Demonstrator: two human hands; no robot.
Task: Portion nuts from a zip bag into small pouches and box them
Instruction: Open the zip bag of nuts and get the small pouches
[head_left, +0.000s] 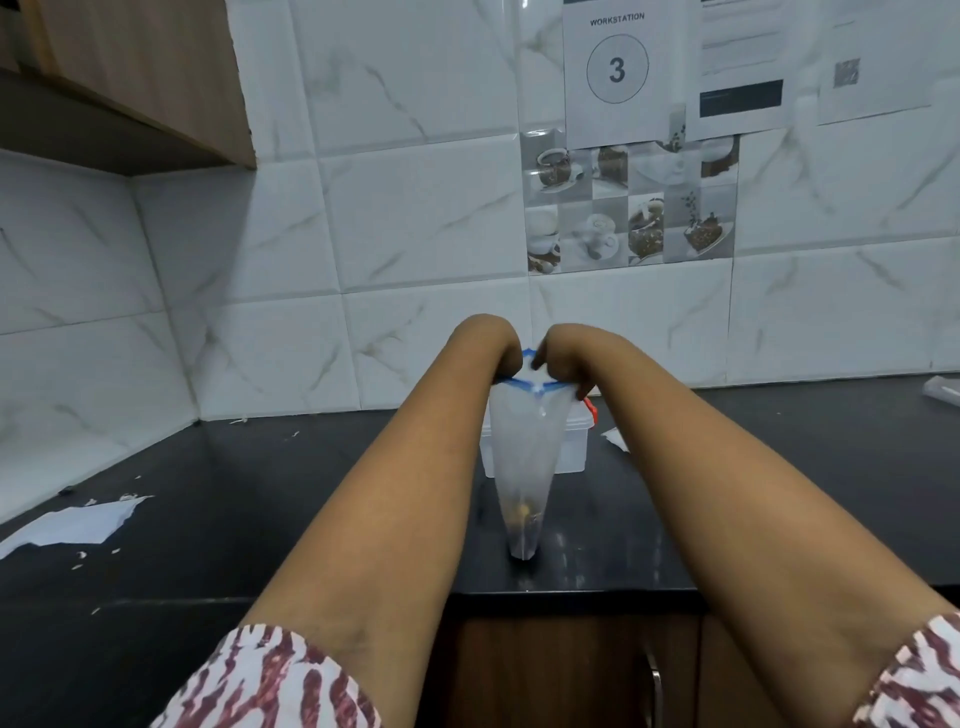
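A clear zip bag (522, 457) with a blue zip strip hangs upright above the black counter, its lower corner touching the counter. A small clump of brown nuts (522, 514) sits near its bottom. My left hand (493, 348) grips the left end of the blue strip, and my right hand (566, 358) pinches the strip at the right, the mouth held between them. Behind the bag stands a white plastic box (571, 447) with a red latch (589, 405); the bag hides most of it.
White paper sheets (78, 525) and small scraps lie on the counter at the left. A paper scrap (615, 439) lies right of the box, and a white container edge (943, 389) shows at the far right. The tiled wall stands close behind; a wooden cabinet (130, 78) hangs upper left.
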